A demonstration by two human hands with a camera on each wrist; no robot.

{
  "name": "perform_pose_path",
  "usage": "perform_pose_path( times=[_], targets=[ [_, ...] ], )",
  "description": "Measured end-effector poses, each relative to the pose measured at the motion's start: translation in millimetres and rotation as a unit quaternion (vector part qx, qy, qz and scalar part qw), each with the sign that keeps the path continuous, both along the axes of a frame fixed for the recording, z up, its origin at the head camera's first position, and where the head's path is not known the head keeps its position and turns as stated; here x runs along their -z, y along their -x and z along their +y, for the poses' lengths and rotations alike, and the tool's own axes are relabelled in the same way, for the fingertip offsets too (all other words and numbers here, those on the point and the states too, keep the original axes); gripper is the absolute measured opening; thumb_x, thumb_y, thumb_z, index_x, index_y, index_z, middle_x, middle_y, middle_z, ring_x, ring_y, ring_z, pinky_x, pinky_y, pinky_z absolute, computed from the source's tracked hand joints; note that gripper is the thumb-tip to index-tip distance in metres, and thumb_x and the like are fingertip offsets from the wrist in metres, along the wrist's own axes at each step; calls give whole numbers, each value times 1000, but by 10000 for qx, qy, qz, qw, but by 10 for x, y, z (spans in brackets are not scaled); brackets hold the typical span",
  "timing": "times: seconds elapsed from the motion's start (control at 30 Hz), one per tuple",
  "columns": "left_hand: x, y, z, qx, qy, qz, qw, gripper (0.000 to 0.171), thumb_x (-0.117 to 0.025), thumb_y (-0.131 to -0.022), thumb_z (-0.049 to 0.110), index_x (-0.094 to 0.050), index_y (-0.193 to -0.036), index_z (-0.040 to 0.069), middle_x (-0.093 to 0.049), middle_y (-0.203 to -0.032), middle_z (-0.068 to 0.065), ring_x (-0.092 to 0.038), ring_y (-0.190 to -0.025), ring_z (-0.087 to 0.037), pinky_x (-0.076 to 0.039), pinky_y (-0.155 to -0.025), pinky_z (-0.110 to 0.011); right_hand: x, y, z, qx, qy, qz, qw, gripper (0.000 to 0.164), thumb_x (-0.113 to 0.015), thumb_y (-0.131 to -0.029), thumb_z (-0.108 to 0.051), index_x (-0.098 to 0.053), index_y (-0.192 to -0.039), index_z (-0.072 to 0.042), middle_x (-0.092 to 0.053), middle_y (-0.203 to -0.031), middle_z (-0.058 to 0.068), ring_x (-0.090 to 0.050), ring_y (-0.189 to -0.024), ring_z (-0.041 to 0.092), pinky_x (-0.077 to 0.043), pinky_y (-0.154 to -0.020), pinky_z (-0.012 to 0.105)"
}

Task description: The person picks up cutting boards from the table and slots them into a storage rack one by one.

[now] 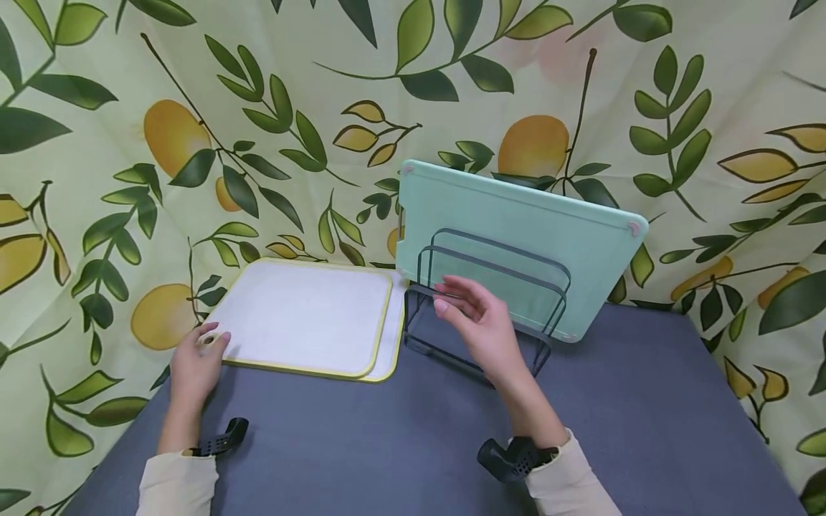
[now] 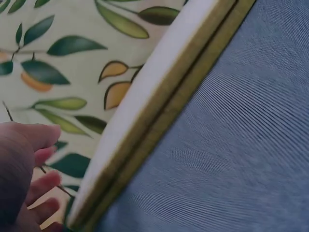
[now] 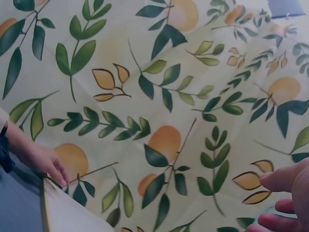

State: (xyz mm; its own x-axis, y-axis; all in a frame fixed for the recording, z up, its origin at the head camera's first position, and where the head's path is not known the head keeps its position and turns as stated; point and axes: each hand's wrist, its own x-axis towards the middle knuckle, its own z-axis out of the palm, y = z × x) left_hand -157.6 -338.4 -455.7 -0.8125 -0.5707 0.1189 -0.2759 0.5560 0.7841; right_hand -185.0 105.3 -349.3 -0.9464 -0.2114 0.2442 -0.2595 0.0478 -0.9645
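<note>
The left hand (image 1: pixel 196 365), thumb and fingers apart, is beside two stacked white boards (image 1: pixel 303 315); contact is unclear. The right hand (image 1: pixel 480 326), loosely curved, seems empty near the rack (image 1: pixel 492 268). The green board (image 1: pixel 503 197) leans there, apparently done; the white ones, flat on the surface (image 1: pixel 387 444), look left to do.

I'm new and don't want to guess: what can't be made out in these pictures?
- Lower white board: head view, mostly covered by the upper white board.
- Green board: head view, its far side faces away.
- Rack: head view, partly behind the right hand.
- Left hand: left wrist view, cut by left edge.
</note>
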Motion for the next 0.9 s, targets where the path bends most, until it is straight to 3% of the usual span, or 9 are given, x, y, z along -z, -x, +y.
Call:
perform_pose_path(
  times=[0.2, 0.33, 0.47, 0.63, 0.73, 0.9],
  targets=[
    [268, -137, -88, -617, -526, 543, 9952, 56, -58, -100, 21, -44, -147, -4, -38, -150, -36, -31, -144, -51, -23, -120, -60, 206, 34, -320, -190, -86, -418, 9989, 50, -71, -97, -21, -53, -144, -16, -63, -139, 9, -63, -126, 24, -55, -100, 33],
    [318, -128, -119, -846, -771, 607, 9916, 62, -58, -101, 25, -38, -152, -2, -36, -154, -33, -31, -146, -48, -23, -122, -58, 313, 38, -454, -107, -135, -434, 9989, 51, -70, -97, -21, -53, -144, -14, -62, -140, 10, -62, -127, 26, -55, -102, 38],
    [296, -40, -119, -776, -798, 675, 9915, 64, -56, -102, 29, -35, -155, -1, -35, -158, -30, -30, -149, -45, -23, -123, -56, 387, 70, -553, -10, 88, -499, 9987, 49, -70, -96, -18, -55, -142, -10, -63, -137, 14, -64, -124, 28, -57, -96, 33],
    [252, 56, -78, -502, -405, 523, 9965, 68, -58, -101, 24, -30, -157, -3, -25, -163, -31, -23, -152, -47, -18, -125, -57, 537, 138, -683, 0, 443, -903, 9949, 49, -69, -96, -13, -55, -142, -4, -62, -138, 19, -66, -120, 27, -58, -94, 29],
    [264, 52, -73, -543, -241, 476, 9971, 66, -60, -99, 19, -33, -154, -5, -31, -159, -34, -28, -148, -50, -21, -123, -59, 659, 199, -807, -58, 413, -1129, 9927, 50, -69, -96, -14, -54, -142, -2, -59, -141, 22, -65, -121, 28, -57, -98, 33],
    [289, -2, -113, -693, -372, 546, 9954, 62, -59, -99, 17, -36, -152, -7, -39, -153, -35, -34, -145, -50, -25, -121, -57, 877, 285, -1017, 28, 70, -1367, 9906, 50, -70, -96, -22, -57, -140, -2, -57, -143, 22, -61, -129, 34, -51, -106, 44]
  ],
)
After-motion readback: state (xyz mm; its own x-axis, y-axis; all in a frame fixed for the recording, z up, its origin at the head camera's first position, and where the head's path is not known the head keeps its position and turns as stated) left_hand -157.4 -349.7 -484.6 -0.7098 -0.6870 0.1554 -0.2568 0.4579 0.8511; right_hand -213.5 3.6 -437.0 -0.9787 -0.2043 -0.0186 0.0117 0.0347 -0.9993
